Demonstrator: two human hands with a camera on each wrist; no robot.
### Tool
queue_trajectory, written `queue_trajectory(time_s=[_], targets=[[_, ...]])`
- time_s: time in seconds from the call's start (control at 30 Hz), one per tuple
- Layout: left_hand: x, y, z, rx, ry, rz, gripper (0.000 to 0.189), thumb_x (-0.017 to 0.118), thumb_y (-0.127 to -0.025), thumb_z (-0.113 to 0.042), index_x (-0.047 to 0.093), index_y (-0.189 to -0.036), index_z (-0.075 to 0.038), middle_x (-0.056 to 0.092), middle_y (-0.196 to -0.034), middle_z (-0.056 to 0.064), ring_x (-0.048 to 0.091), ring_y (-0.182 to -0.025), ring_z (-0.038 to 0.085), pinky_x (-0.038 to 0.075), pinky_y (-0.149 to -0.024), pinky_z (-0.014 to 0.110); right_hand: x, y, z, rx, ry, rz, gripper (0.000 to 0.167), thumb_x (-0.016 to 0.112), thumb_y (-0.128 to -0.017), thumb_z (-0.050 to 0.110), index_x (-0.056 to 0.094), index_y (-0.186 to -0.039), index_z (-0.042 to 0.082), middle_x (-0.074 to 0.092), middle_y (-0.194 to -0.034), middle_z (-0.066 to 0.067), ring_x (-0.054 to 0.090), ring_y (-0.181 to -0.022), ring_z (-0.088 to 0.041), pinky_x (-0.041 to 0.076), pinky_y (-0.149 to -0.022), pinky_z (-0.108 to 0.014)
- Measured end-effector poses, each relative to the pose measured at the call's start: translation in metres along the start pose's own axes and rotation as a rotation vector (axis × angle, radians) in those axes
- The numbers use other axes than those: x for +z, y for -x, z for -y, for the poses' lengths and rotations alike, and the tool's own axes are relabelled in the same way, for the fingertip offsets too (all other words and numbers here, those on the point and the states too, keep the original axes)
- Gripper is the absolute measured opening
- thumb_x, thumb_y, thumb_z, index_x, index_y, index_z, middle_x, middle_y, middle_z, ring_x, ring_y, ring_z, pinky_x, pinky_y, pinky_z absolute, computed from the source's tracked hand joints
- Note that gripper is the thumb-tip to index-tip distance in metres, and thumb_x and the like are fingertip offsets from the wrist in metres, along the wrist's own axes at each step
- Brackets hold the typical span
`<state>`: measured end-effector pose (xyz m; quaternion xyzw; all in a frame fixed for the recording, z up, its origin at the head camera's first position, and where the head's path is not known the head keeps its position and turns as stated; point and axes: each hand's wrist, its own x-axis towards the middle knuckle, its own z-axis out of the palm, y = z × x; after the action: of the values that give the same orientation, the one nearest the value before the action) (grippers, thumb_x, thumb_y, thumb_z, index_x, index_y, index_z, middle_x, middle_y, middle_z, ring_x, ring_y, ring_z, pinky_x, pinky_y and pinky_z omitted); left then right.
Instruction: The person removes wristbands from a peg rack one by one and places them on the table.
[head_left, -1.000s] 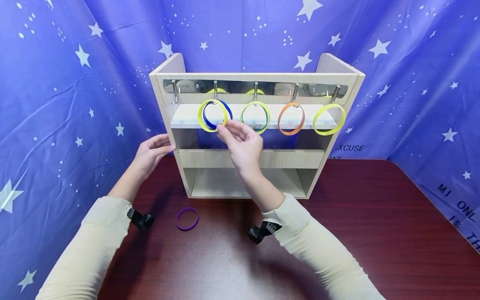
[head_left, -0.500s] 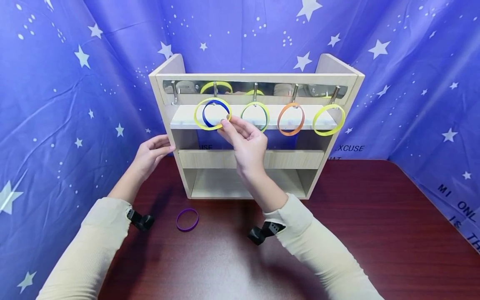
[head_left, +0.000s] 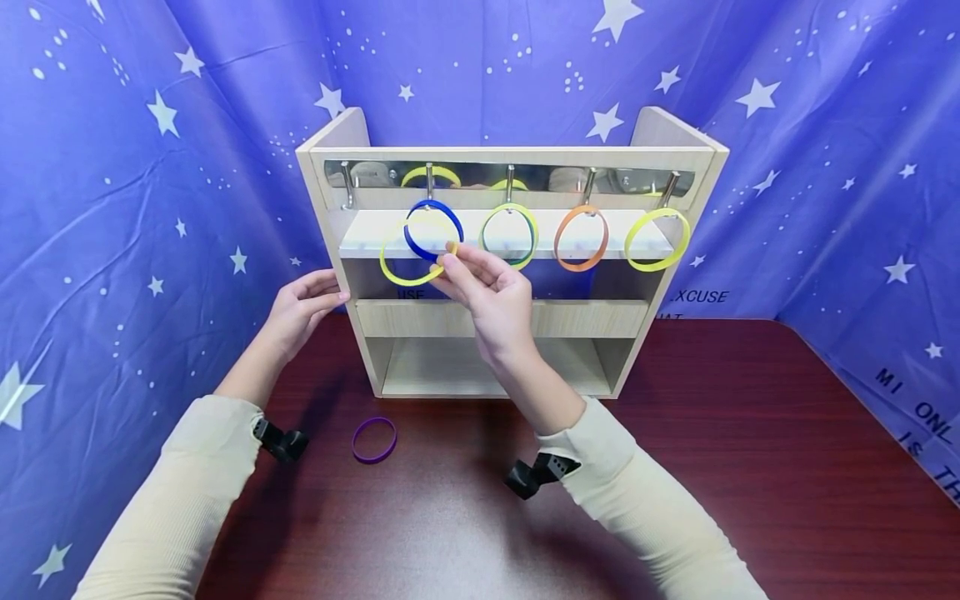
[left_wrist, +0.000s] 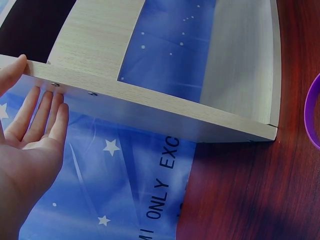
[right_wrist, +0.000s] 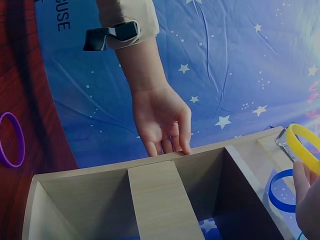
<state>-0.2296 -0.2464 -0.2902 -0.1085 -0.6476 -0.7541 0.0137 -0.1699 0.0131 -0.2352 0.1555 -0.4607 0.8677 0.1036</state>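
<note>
My right hand pinches a yellow wristband between thumb and fingertips at its right side. This band hangs tilted in front of the rack, low and left of a blue wristband on the second hook from the left. In the right wrist view the yellow band appears above the blue band. My left hand touches the left side panel of the wooden rack. The left wrist view shows the thumb on the panel's front edge and extended fingers against its outer face.
A purple wristband lies on the dark red table before the rack. Further hooks hold a yellow-and-green pair, an orange wristband and another yellow wristband. The leftmost hook is bare. Starry blue cloth surrounds the table.
The pinched yellow band first moves up around the hook area and widens in view, then drops down and left below the hook. The right hand shifts slightly right. The left hand stays put.
</note>
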Motion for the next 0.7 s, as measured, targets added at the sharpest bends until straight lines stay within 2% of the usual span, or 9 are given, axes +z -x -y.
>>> queue_trajectory(time_s=[0.13, 0.43, 0.53, 0.7], targets=[[0.0, 0.0, 0.0, -0.007, -0.012, -0.003, 0.028, 0.059, -0.089, 0.005, 0.064, -0.1, -0.021, 0.069, -0.095, -0.012, 0.063, -0.091, 0.001, 0.049, -0.085, 0.01, -0.004, 0.002, -0.002, 0.066, 0.036, 0.041, 0.032, 0.057, -0.089, -0.011, 0.052, -0.118, -0.023, 0.072, -0.078, 0.006, 0.07, -0.074, -0.005, 0.06, -0.076, -0.028], [0.0, 0.0, 0.001, 0.01, -0.008, 0.003, 0.029, 0.058, -0.088, 0.006, 0.065, -0.099, -0.02, 0.07, -0.094, -0.011, 0.064, -0.091, 0.001, 0.049, -0.085, 0.011, -0.012, 0.005, -0.013, 0.366, 0.046, 0.05, 0.036, 0.056, -0.091, -0.008, 0.052, -0.125, -0.017, 0.071, -0.08, 0.002, 0.071, -0.079, -0.009, 0.057, -0.085, -0.03], [0.001, 0.0, 0.001, 0.015, -0.002, 0.005, 0.03, 0.058, -0.088, 0.007, 0.066, -0.099, -0.02, 0.07, -0.094, -0.011, 0.064, -0.091, 0.002, 0.05, -0.085, 0.011, -0.014, 0.006, -0.017, 0.416, 0.053, 0.051, 0.037, 0.056, -0.09, -0.01, 0.051, -0.126, -0.017, 0.072, -0.084, -0.001, 0.07, -0.08, -0.009, 0.057, -0.087, -0.031], [0.0, 0.0, 0.001, 0.015, 0.0, 0.006, 0.029, 0.058, -0.088, 0.006, 0.066, -0.098, -0.02, 0.07, -0.094, -0.01, 0.064, -0.09, 0.002, 0.05, -0.084, 0.011, -0.017, 0.008, -0.024, 0.449, 0.058, 0.035, 0.038, 0.055, -0.088, -0.012, 0.052, -0.126, -0.017, 0.07, -0.102, -0.016, 0.07, -0.079, -0.01, 0.056, -0.089, -0.034]])
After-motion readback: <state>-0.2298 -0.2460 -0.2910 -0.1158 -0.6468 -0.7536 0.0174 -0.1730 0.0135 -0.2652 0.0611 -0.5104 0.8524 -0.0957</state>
